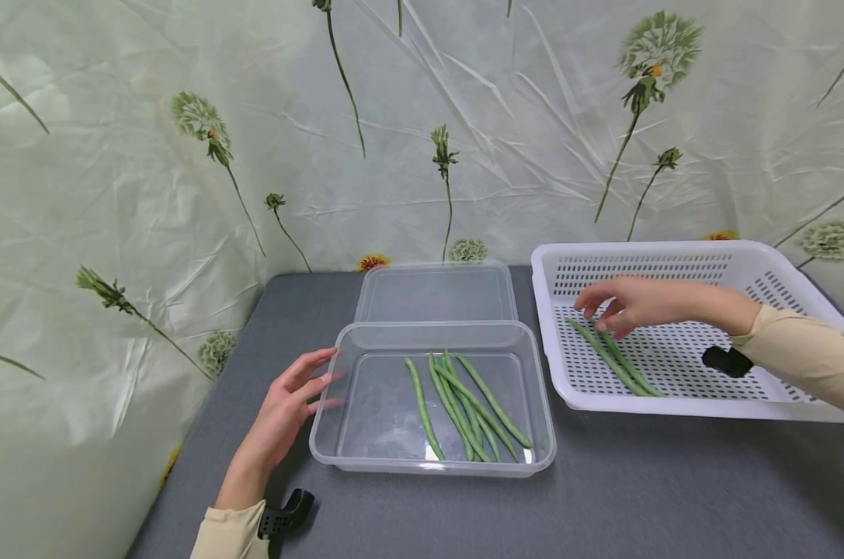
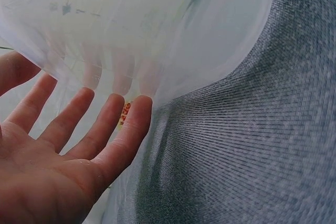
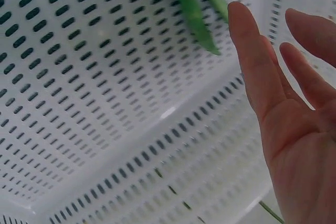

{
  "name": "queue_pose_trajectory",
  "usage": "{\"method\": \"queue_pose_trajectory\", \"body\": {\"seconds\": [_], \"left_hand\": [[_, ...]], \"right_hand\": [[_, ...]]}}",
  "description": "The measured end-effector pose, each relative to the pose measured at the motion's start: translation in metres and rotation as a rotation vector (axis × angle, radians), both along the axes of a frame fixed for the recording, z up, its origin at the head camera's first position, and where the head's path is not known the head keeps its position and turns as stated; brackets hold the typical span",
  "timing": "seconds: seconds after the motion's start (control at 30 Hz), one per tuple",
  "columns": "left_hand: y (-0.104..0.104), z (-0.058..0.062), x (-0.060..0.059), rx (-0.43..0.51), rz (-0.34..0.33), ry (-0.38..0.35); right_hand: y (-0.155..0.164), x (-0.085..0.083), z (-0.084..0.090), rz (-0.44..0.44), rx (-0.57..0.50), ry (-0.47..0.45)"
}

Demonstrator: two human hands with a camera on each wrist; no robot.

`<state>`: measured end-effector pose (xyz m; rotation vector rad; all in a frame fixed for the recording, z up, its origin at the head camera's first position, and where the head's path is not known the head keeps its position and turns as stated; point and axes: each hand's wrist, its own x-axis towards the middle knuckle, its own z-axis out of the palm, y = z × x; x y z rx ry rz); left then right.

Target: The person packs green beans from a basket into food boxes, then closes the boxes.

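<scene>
A clear plastic container (image 1: 355, 435) stands on the grey table with several green beans (image 1: 463, 404) lying in it. My left hand (image 1: 292, 396) is open, its straight fingers against the container's left wall (image 2: 157, 45). A white perforated basket (image 1: 673, 260) sits to the right and holds a few green beans (image 1: 617, 359). My right hand (image 1: 620, 307) hovers open just above the far ends of those beans (image 3: 191, 9); its fingers (image 3: 252, 61) are relaxed and hold nothing.
The container's clear lid (image 1: 435, 293) lies flat behind it. A floral plastic sheet (image 1: 422, 116) forms the backdrop behind and to the left. The grey cloth (image 2: 262, 145) stretches in front of both vessels.
</scene>
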<state>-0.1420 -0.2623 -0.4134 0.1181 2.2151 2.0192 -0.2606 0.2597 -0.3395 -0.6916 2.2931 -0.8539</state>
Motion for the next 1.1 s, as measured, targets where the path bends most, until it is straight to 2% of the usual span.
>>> {"method": "queue_pose_trajectory", "body": {"seconds": [0.2, 0.43, 0.6, 0.73, 0.87, 1.1], "left_hand": [[0.000, 0.000, 0.000, 0.003, -0.006, 0.007], [0.000, 0.000, 0.000, 0.000, -0.011, 0.015], [0.000, 0.000, 0.000, -0.007, -0.005, 0.004], [0.000, 0.000, 0.000, -0.004, -0.003, 0.004], [0.000, -0.001, 0.000, -0.002, -0.001, 0.006], [-0.001, 0.000, 0.000, -0.014, 0.005, -0.001]], "right_hand": [[0.003, -0.006, -0.014, 0.010, 0.060, -0.051], [0.009, -0.014, -0.024, -0.006, -0.008, -0.136], [0.011, -0.018, -0.030, 0.027, -0.028, -0.102], [0.010, -0.020, -0.037, 0.052, -0.006, 0.007], [0.009, -0.021, -0.045, 0.041, 0.015, 0.099], [0.006, -0.023, -0.052, -0.002, -0.009, 0.075]]}}
